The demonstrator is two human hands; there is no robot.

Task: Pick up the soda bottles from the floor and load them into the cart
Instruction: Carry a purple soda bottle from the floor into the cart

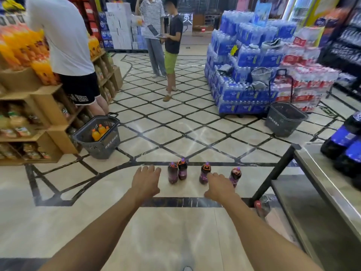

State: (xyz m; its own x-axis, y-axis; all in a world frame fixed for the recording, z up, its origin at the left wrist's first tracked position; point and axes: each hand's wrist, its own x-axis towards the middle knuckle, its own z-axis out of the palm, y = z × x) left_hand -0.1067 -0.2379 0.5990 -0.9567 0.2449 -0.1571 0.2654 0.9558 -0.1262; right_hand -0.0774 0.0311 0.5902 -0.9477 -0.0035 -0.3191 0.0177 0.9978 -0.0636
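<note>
Several dark purple soda bottles stand upright on the tiled floor ahead of me: a touching pair (173,173) (182,168), a third bottle (204,173) and a fourth bottle (235,176) further right. My left hand (146,180) reaches out with fingers spread, just left of the pair, holding nothing. My right hand (219,185) is stretched between the third and fourth bottles, its fingertips close to the third; it grips nothing. A steel cart (320,184) stands at the right, with blue-labelled bottles (345,141) on its top shelf.
A grey basket (98,133) with orange drinks sits at the left by wooden shelves (29,122), where a person in a white shirt stands. Another grey basket (284,119) sits by stacked water packs (244,61). Two people stand further back on the floor.
</note>
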